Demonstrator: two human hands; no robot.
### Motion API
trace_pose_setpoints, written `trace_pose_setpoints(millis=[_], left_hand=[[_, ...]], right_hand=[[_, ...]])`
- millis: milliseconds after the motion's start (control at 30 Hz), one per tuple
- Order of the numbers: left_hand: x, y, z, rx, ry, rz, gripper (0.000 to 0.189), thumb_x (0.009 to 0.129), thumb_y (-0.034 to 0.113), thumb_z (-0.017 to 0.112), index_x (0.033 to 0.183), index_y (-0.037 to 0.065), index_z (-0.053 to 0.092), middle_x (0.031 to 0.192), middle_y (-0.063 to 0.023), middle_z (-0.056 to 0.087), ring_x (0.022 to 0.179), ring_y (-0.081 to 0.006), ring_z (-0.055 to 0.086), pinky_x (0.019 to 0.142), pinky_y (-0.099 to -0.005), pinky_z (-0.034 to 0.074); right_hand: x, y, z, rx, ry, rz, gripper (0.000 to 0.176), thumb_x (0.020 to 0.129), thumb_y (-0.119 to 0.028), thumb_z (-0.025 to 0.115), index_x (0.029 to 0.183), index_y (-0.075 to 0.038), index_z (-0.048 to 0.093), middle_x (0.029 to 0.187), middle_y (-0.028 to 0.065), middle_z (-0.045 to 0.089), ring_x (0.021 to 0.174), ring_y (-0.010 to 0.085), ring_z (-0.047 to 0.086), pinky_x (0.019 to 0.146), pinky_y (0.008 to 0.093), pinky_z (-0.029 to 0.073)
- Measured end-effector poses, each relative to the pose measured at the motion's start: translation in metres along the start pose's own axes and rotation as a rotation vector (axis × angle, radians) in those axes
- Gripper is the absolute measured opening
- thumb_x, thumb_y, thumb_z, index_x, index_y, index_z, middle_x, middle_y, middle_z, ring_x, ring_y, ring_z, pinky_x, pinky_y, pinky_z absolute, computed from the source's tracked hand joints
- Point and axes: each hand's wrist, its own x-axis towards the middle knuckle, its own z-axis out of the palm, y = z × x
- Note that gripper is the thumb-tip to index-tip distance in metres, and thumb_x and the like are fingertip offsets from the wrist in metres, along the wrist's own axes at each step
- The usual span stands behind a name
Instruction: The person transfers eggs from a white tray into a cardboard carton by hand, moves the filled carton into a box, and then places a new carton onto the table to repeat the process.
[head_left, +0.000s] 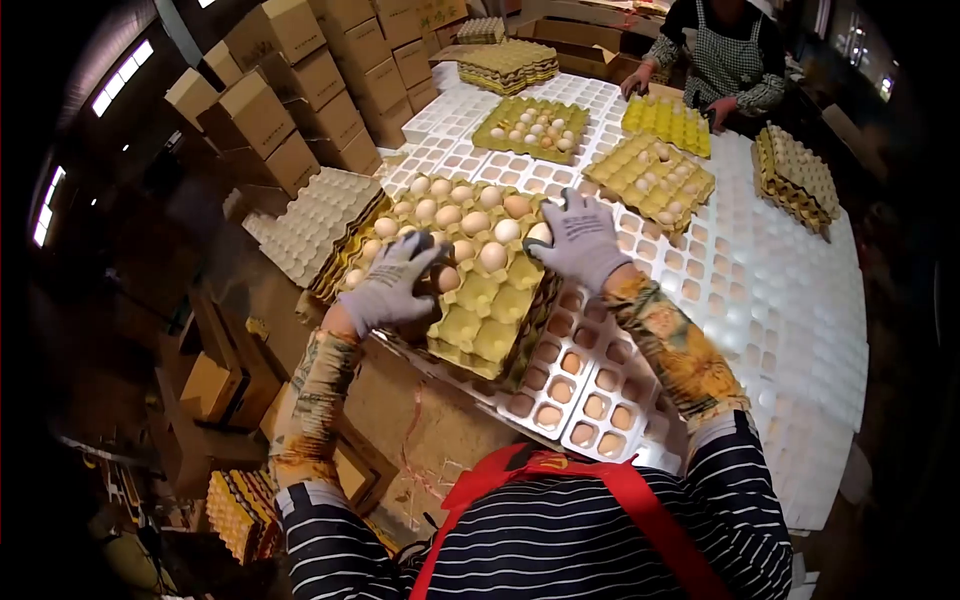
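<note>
A stack of pulp egg trays (485, 325) lies in front of me, its top tray holding rows of white and brown eggs (448, 215), with bare cups toward the near right corner. My left hand (388, 285), in a grey glove with dark fingertips, is over the left side of the tray. Its fingers and thumb close around a brown egg (446, 279). At the right edge of the same tray, my right hand (585, 238), gloved alike, has its fingers curled at a pale egg (541, 233). The palm sides of both hands are hidden.
White foam trays (560, 385) with square cells cover the table, several cells holding eggs. Other egg trays (535, 128) stand farther back. Across the table, another person's hands (720, 110) touch a yellow tray (668, 125). Cardboard boxes (262, 120) are piled at left.
</note>
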Motion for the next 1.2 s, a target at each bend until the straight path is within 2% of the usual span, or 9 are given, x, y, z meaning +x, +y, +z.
trace_pose_setpoints(millis=[267, 400, 533, 600, 733, 967, 1067, 1133, 1200], left_hand=[[0.018, -0.036, 0.003, -0.540, 0.156, 0.319, 0.040, 0.076, 0.015, 0.080, 0.113, 0.010, 0.066, 0.124, -0.0140, 0.062, 0.122, -0.0314, 0.056, 0.111, -0.0424, 0.038], [0.025, -0.039, -0.016, -1.391, 0.154, -0.015, 0.031, 0.086, 0.010, 0.073, 0.114, 0.001, 0.062, 0.107, -0.0046, 0.067, 0.101, -0.0119, 0.063, 0.094, -0.0267, 0.051], [0.021, -0.036, -0.028, -0.236, 0.188, 0.492, 0.069, 0.077, 0.023, 0.078, 0.139, 0.007, 0.051, 0.141, -0.0190, 0.048, 0.135, -0.0336, 0.043, 0.115, -0.0470, 0.033], [0.019, -0.032, -0.009, -0.173, 0.041, 0.481, 0.069, 0.075, 0.028, 0.080, 0.136, 0.011, 0.053, 0.140, -0.0210, 0.047, 0.134, -0.0392, 0.041, 0.115, -0.0509, 0.030], [0.025, -0.034, -0.015, -0.294, 0.066, 0.443, 0.059, 0.071, 0.022, 0.082, 0.124, 0.010, 0.059, 0.128, -0.0154, 0.054, 0.116, -0.0374, 0.053, 0.101, -0.0471, 0.042], [0.018, -0.023, -0.014, -0.255, 0.109, 0.386, 0.056, 0.068, 0.018, 0.083, 0.118, 0.009, 0.060, 0.111, -0.0133, 0.059, 0.102, -0.0348, 0.057, 0.090, -0.0442, 0.046], [0.023, -0.023, -0.019, -0.262, 0.115, 0.453, 0.058, 0.067, 0.018, 0.082, 0.119, 0.008, 0.058, 0.110, -0.0142, 0.059, 0.104, -0.0350, 0.056, 0.092, -0.0449, 0.046], [0.026, -0.038, -0.012, -0.203, 0.127, 0.500, 0.057, 0.071, 0.016, 0.080, 0.122, 0.007, 0.057, 0.113, -0.0113, 0.060, 0.105, -0.0293, 0.060, 0.092, -0.0414, 0.049], [0.031, -0.048, -0.005, -1.144, -0.055, 0.193, 0.051, 0.079, 0.016, 0.075, 0.124, 0.005, 0.056, 0.118, -0.0075, 0.060, 0.107, -0.0230, 0.061, 0.092, -0.0364, 0.052]], right_hand=[[0.003, -0.047, 0.012, -0.096, 0.073, 0.098, 0.040, 0.085, -0.032, 0.066, 0.115, -0.011, 0.051, 0.110, 0.0172, 0.056, 0.095, 0.0348, 0.064, 0.077, 0.0482, 0.053], [0.003, -0.053, 0.001, -0.157, -0.037, 0.235, 0.046, 0.085, -0.027, 0.070, 0.123, -0.008, 0.052, 0.111, 0.0125, 0.062, 0.094, 0.0294, 0.068, 0.076, 0.0421, 0.056], [-0.015, -0.012, -0.014, 1.774, 0.055, 0.432, 0.034, 0.090, -0.031, 0.065, 0.115, -0.007, 0.065, 0.100, 0.0054, 0.067, 0.087, 0.0151, 0.066, 0.069, 0.0318, 0.059], [-0.017, -0.007, -0.002, 1.685, -0.039, 0.333, 0.034, 0.091, -0.029, 0.063, 0.113, -0.004, 0.065, 0.105, 0.0059, 0.065, 0.085, 0.0149, 0.065, 0.061, 0.0244, 0.054], [0.001, -0.076, 0.002, 0.091, 0.022, -0.056, 0.044, 0.084, -0.035, 0.070, 0.118, -0.007, 0.062, 0.100, 0.0121, 0.064, 0.079, 0.0247, 0.068, 0.069, 0.0401, 0.055], [0.011, -0.109, 0.001, -0.105, -0.199, 0.076, 0.051, 0.080, -0.034, 0.071, 0.122, -0.009, 0.055, 0.108, 0.0178, 0.063, 0.090, 0.0342, 0.067, 0.079, 0.0428, 0.055], [0.006, -0.057, 0.022, 0.713, 0.110, -0.075, 0.054, 0.085, -0.020, 0.066, 0.135, -0.008, 0.052, 0.117, 0.0110, 0.066, 0.089, 0.0214, 0.069, 0.087, 0.0354, 0.056], [-0.004, -0.036, -0.007, 1.617, -0.097, 0.164, 0.057, 0.084, -0.009, 0.067, 0.139, -0.008, 0.054, 0.114, 0.0095, 0.065, 0.093, 0.0148, 0.067, 0.081, 0.0302, 0.057], [0.003, -0.019, -0.003, 1.401, -0.037, 0.167, 0.045, 0.085, -0.012, 0.069, 0.129, -0.005, 0.061, 0.114, 0.0078, 0.064, 0.096, 0.0131, 0.066, 0.079, 0.0234, 0.056]])
